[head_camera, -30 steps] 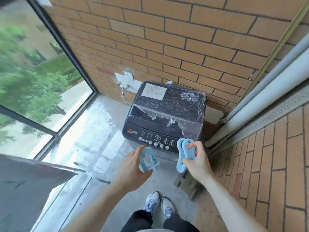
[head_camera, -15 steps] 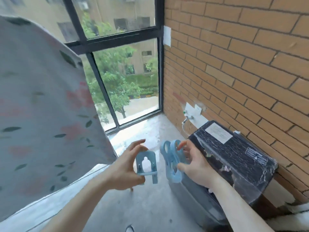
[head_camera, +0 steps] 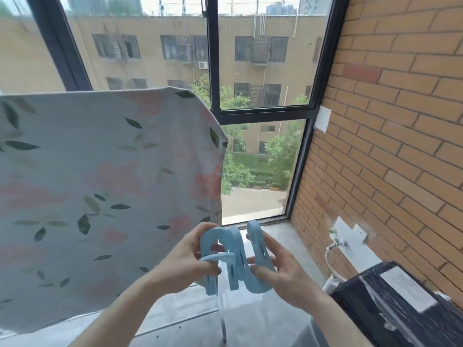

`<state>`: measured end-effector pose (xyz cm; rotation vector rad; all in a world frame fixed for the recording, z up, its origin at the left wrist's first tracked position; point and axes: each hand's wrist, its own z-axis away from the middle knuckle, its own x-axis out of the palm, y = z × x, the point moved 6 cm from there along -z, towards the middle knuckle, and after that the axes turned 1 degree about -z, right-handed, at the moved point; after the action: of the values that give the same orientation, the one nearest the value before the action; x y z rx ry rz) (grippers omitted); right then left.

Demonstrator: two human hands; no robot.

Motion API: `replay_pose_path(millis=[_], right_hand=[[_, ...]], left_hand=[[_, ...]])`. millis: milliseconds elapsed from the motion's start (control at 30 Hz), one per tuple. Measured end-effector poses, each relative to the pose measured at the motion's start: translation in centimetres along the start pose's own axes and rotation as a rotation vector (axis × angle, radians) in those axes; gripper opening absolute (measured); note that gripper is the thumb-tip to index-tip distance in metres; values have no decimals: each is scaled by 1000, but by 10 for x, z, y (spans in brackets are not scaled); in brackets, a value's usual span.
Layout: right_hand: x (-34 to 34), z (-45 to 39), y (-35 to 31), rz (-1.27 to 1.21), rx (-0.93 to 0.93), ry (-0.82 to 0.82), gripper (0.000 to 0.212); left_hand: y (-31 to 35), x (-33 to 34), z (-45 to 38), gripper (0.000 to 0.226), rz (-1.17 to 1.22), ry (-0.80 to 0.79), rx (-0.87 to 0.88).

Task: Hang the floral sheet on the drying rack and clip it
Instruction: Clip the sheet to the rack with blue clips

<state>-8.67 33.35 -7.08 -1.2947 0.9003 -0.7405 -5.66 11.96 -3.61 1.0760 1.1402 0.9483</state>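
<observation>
Left hand [head_camera: 185,261] grips one blue clip [head_camera: 216,256] | right hand [head_camera: 283,274] grips other blue clips [head_camera: 258,261] | floral sheet [head_camera: 100,176] hangs draped at left

I am holding both hands close together before me, left hand [head_camera: 186,261] and right hand [head_camera: 280,271] each gripping blue clips [head_camera: 233,256]

I see a tall window [head_camera: 260,71] with dark frames ahead, daylight coming through it, a tan apartment block and green trees outside. An orange brick wall [head_camera: 400,121] runs along the right, a grey concrete floor [head_camera: 273,236] lies below, and a black washing machine [head_camera: 400,304] stands at lower right.
</observation>
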Motion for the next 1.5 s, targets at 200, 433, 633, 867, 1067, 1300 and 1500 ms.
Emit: replay_pose_path(millis=[200,433,633,867,1067,1300,1500], right_hand=[[46,-50,-26,-7,-46,170,62],[38,-95,-66,70,-133,299,70],[14,-154,-109,129,-159,247,81],[-25,-226,-138,26,-175,300,42],[-25,-269,-117,-265,29,164,45],[-23,-273,-79,-971,298,129,42],[-26,-292,-123,-928,139,31,38]], left_hand=[[0,-95,1,56,-143,100,37],[56,-190,-25,62,-582,300,207],[141,-239,-78,80,-930,395,359],[197,-277,-139,87,-1143,459,260],[200,-308,-178,60,-1002,526,80],[191,-318,-193,38,-930,501,5],[186,-322,-192,50,-890,479,-7]])
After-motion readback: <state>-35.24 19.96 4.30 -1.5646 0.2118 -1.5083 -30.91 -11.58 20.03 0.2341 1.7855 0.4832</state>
